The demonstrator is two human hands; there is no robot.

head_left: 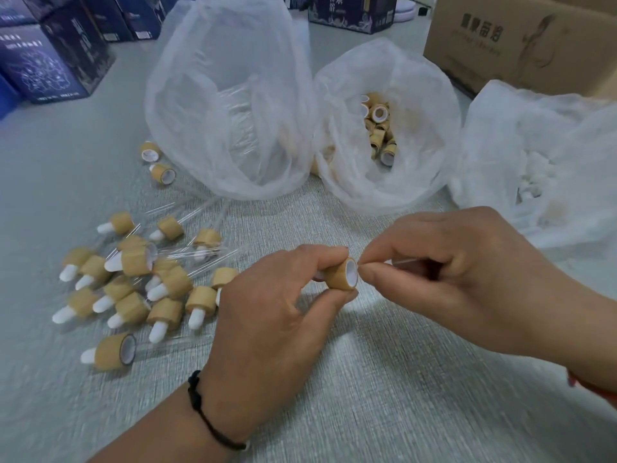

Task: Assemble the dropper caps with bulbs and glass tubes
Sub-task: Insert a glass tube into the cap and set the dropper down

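Observation:
My left hand (277,315) grips a bamboo-coloured dropper cap (340,275) between thumb and fingers, its white-lined opening turned to the right. A bit of white bulb shows behind the cap. My right hand (467,275) pinches a thin glass tube (405,261), with the tube's end right at the cap's opening. Most of the tube is hidden inside my fingers. A pile of assembled droppers (133,282) with white bulbs and glass tubes lies on the table to the left.
Three clear plastic bags stand behind my hands: one with glass tubes (230,105), one with loose bamboo caps (380,128), one with white bulbs (534,172). A cardboard box (521,38) sits at the back right, dark printed boxes (50,58) at the back left.

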